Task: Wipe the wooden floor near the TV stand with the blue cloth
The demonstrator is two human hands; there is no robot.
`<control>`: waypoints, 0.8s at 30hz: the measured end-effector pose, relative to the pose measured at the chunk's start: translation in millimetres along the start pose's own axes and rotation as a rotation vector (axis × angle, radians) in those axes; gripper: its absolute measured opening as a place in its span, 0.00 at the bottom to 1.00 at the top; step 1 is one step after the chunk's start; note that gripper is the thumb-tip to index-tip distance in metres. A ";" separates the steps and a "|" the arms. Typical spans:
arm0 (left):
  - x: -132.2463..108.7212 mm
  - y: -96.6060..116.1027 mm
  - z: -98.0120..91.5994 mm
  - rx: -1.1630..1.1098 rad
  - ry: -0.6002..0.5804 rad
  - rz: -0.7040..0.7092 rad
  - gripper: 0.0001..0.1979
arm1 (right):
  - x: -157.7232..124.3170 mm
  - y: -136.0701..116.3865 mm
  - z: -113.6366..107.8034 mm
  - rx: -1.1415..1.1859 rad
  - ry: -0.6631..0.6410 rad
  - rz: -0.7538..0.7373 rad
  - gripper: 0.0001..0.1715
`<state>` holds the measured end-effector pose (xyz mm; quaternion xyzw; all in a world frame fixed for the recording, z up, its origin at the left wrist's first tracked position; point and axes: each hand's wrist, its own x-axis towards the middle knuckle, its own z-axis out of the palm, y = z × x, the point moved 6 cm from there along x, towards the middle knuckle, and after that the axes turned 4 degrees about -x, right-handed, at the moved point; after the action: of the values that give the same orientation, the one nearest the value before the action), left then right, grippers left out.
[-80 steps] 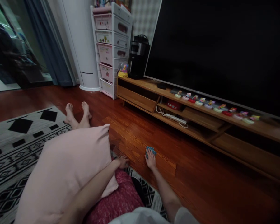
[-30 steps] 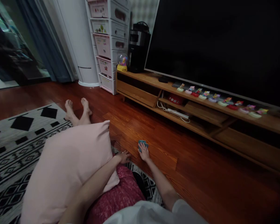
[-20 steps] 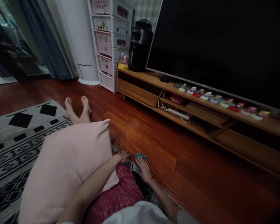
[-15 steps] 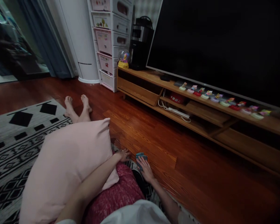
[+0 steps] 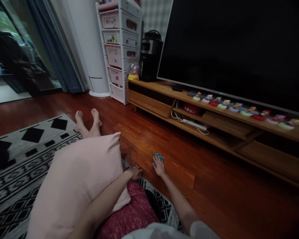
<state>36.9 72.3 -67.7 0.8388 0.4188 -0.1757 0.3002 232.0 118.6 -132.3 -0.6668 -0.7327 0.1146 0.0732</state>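
My right hand (image 5: pixel 159 166) lies palm down on a small folded blue cloth (image 5: pixel 157 155), holding it against the wooden floor. The cloth's edges show around my fingers; the rest is hidden under them. My left hand (image 5: pixel 136 172) rests low by the rug's edge, beside the pillow's corner, with its fingers apart and nothing visible in them. A large pale pink pillow (image 5: pixel 84 172) lies across my lap under my left forearm.
A patterned black-and-white rug (image 5: pixel 43 142) lies at the left. Ahead stands a low wooden TV stand (image 5: pixel 149 106) with a row of small figurines (image 5: pixel 235 107) and a large television (image 5: pixel 229 49). A drawer tower (image 5: pixel 114 56) is at its left. My bare feet (image 5: pixel 96 116) point ahead.
My right hand has slid the blue cloth forward over the floor, away from my body. My left hand has stayed by the pillow. The view has shifted slightly.
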 end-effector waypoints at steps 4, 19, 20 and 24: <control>3.3 -1.6 2.8 -0.017 -0.009 -0.006 0.31 | -63.7 -13.3 18.9 0.008 0.013 -0.160 0.30; 4.4 -8.7 7.6 0.001 -0.006 -0.008 0.31 | -48.1 7.8 -3.1 -0.039 0.022 -0.073 0.31; 4.0 -8.7 6.9 0.005 -0.002 -0.011 0.31 | -38.8 18.9 -6.2 -0.052 0.026 -0.029 0.30; 4.1 -7.6 4.9 0.014 0.011 -0.010 0.31 | -42.0 80.4 -6.3 -0.107 0.097 0.136 0.31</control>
<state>32.9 75.1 -76.3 0.8398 0.4234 -0.1753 0.2911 315.1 84.0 -145.6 -0.7229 -0.6863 0.0477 0.0647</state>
